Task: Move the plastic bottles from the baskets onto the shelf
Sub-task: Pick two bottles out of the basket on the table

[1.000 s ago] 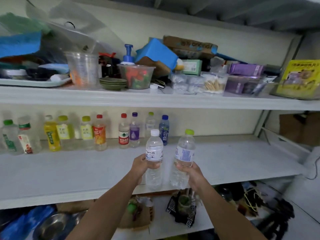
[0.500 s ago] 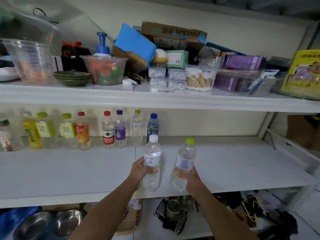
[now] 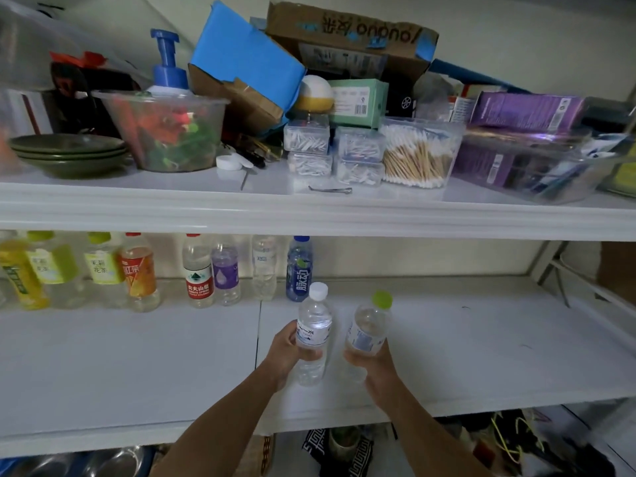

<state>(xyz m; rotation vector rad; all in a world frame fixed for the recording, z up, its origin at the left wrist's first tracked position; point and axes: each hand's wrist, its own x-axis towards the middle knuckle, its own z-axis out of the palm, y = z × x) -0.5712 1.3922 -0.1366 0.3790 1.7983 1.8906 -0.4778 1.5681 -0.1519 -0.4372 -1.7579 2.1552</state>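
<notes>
My left hand (image 3: 287, 356) grips a clear bottle with a white cap (image 3: 315, 321), upright over the middle shelf (image 3: 481, 356). My right hand (image 3: 373, 368) grips a clear bottle with a green cap (image 3: 370, 330), tilted slightly right, just beside the first. Both bottles hover above the white shelf board, right of its seam. Along the shelf's back stands a row of several bottles (image 3: 199, 273), ending with a blue bottle (image 3: 298, 270) directly behind my left hand's bottle.
The upper shelf (image 3: 309, 215) hangs low overhead, crowded with a clear bowl (image 3: 165, 132), green plates (image 3: 69, 153), cotton swab boxes (image 3: 418, 156) and cardboard boxes (image 3: 347, 32). A metal frame post (image 3: 550, 263) stands at right. Clutter lies on the bottom shelf.
Both hands have carried the bottles forward and deeper over the middle shelf, toward the row at the back. The camera has moved closer and tilted up.
</notes>
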